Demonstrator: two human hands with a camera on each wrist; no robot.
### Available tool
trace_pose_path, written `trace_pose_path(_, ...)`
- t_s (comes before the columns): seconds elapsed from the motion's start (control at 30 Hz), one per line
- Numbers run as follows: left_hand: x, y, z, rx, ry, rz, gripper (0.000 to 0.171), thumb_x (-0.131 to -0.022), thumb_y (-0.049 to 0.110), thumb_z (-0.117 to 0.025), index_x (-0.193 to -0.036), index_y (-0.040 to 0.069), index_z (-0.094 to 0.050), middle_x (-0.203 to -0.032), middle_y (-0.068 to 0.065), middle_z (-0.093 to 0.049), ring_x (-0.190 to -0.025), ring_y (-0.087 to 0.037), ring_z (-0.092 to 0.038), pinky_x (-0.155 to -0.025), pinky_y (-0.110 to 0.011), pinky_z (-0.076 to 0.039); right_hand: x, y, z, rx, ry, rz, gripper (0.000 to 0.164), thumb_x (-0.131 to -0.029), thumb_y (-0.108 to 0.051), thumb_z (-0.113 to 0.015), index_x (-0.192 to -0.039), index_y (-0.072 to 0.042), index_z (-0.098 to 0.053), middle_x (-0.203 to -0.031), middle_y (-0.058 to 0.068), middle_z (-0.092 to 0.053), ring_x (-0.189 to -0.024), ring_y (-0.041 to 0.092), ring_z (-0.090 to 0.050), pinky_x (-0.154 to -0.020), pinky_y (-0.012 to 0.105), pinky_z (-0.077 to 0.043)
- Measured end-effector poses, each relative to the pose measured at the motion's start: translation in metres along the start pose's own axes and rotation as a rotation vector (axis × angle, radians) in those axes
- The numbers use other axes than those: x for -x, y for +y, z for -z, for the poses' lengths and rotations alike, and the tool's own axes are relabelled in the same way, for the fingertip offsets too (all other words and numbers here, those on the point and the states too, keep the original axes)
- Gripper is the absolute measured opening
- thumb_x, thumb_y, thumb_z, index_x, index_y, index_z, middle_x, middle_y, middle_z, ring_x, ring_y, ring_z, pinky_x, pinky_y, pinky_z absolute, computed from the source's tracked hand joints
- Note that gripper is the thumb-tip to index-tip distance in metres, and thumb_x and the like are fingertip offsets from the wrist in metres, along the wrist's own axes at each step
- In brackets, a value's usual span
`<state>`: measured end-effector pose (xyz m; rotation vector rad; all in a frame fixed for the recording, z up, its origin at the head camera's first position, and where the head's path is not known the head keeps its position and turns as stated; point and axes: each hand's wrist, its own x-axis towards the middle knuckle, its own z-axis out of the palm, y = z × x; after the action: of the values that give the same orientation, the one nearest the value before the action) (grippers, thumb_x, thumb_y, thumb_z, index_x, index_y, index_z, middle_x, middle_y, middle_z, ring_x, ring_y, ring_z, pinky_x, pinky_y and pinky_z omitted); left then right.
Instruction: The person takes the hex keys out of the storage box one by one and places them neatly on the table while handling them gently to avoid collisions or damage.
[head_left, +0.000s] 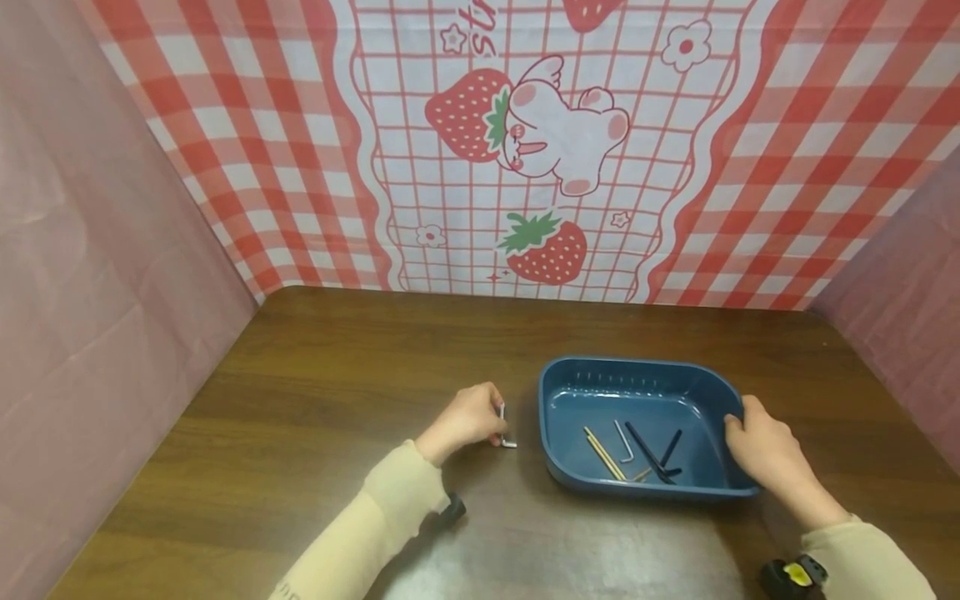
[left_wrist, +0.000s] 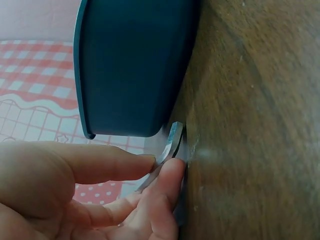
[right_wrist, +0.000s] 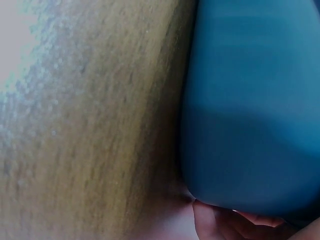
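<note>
Near the middle of the table, left of the blue plastic basin (head_left: pixel 558 433), my left hand (head_left: pixel 468 414) pinches a silver L-shaped hex key (left_wrist: pixel 173 138) between thumb and fingers. The key's short bent end shows low by the wood in the left wrist view. My right hand (head_left: pixel 772 454) grips the basin's right side, thumb over the rim; fingers (right_wrist: pixel 215 220) curl under its lower edge in the right wrist view. Inside the basin lie another silver hex key (head_left: pixel 624 442), thin gold-coloured rods (head_left: pixel 602 454) and several black hex keys (head_left: pixel 651 452).
The basin stands on a dark brown wooden table (head_left: pixel 360 350). A red-and-white checked cloth (head_left: pixel 465 192) with strawberries hangs behind, and pink cloth (head_left: pixel 127 275) closes off both sides. Black wrist devices (head_left: pixel 795 577) sit at both sleeves.
</note>
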<state>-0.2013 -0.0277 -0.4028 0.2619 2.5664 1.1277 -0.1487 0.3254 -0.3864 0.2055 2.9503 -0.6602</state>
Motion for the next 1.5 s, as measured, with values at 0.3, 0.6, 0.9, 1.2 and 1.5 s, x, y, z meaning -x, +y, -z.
trace_pose_path(0.3, 0.0005, 0.0006, -0.0002, -0.016, -0.007, 0.030, 0.016, -0.072, 0.000, -0.064, -0.084, 0.000, -0.053, -0.066, -0.006, -0.057, -0.047, -0.013, -0.059, -0.049, -0.022, -0.046, -0.0002, -0.0002, -0.0003, -0.001, 0.005, -0.003, 0.045, -0.094, -0.017, -0.033, -0.121, 0.019, -0.027, -0.110, 0.044, -0.041, -0.090, 0.052, -0.051, -0.065, 0.054, -0.044)
trace_pose_path(0.6, -0.0001, 0.0002, -0.0010, -0.018, -0.001, 0.037, 0.020, -0.073, 0.002, -0.065, -0.088, -0.001, -0.052, -0.065, -0.007, -0.057, -0.047, -0.013, -0.059, -0.050, -0.022, -0.046, -0.0004, 0.0006, -0.0005, 0.000, 0.014, 0.008, 0.044, -0.094, -0.016, -0.034, -0.120, 0.019, -0.028, -0.108, 0.043, -0.043, -0.087, 0.051, -0.053, -0.062, 0.052, -0.045)
trace_pose_path(0.9, 0.0001, -0.0024, -0.0040, -0.016, 0.025, 0.011, 0.026, -0.071, -0.001, -0.065, -0.093, -0.002, -0.051, -0.068, -0.008, -0.055, -0.045, -0.013, -0.059, -0.048, -0.022, -0.047, -0.0002, 0.0010, -0.0012, -0.011, 0.004, 0.010, 0.044, -0.093, -0.015, -0.033, -0.120, 0.019, -0.028, -0.106, 0.043, -0.045, -0.081, 0.045, -0.055, -0.059, 0.048, -0.046)
trace_pose_path(1.2, 0.0008, -0.0006, -0.0042, -0.033, 0.029, 0.019, 0.027, -0.070, -0.001, -0.065, -0.094, -0.001, -0.052, -0.069, -0.008, -0.056, -0.046, -0.013, -0.059, -0.049, -0.023, -0.046, 0.0002, 0.0002, -0.0013, -0.016, 0.001, -0.003, 0.045, -0.094, -0.016, -0.033, -0.121, 0.019, -0.027, -0.109, 0.044, -0.043, -0.087, 0.051, -0.053, -0.062, 0.053, -0.046)
trace_pose_path(1.5, 0.0009, 0.0021, 0.0003, -0.057, -0.002, 0.011, 0.026, -0.071, 0.002, -0.066, -0.093, -0.001, -0.052, -0.067, -0.007, -0.056, -0.047, -0.014, -0.060, -0.050, -0.023, -0.047, 0.0001, 0.0010, -0.0018, -0.013, 0.011, -0.003, 0.044, -0.094, -0.016, -0.033, -0.120, 0.019, -0.028, -0.108, 0.043, -0.043, -0.085, 0.050, -0.054, -0.061, 0.052, -0.046)
